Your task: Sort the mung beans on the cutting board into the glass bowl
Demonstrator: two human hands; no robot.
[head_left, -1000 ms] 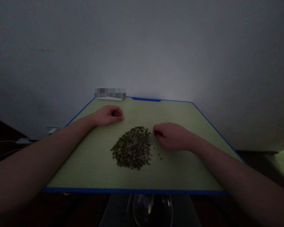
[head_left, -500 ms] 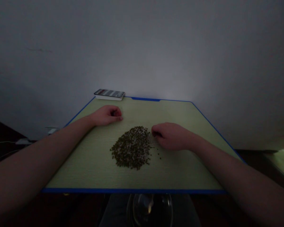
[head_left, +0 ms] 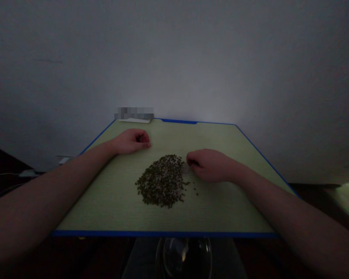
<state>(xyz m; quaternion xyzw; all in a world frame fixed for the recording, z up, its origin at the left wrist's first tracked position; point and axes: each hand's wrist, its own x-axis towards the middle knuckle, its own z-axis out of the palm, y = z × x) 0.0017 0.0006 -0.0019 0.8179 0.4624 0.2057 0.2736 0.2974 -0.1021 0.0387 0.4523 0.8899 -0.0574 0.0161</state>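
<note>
With the pile at the centre of the clock and twelve towards the wall (head_left: 197,62), a heap of small green grains (head_left: 161,182) lies spread low on the pale, blue-edged table (head_left: 229,209), about midway across. Its long axis leans roughly from seven o'clock to one; the outline narrows towards one o'clock and bulges broadly between six and nine. A few stray grains (head_left: 195,189) lie on the table between three and four o'clock.

The right hand (head_left: 191,159) is between two and three o'clock, fingers curled and bunched towards the thumb, fingertips just beside the heap and pointing at about nine. I cannot tell whether it pinches anything, nor what the faint pale curved lines (head_left: 186,169) beneath its fingertips are.

The left hand (head_left: 149,141) rests on the table between ten and eleven o'clock, apart from the heap, thumb side towards the wearer, fingers curled round a dark hollow. I cannot tell whether it holds something.

A white slab (head_left: 135,120), its top blurred into squares, lies at the table's far corner at eleven o'clock. A clear glass vessel (head_left: 163,259) is below the near edge between five and six.
</note>
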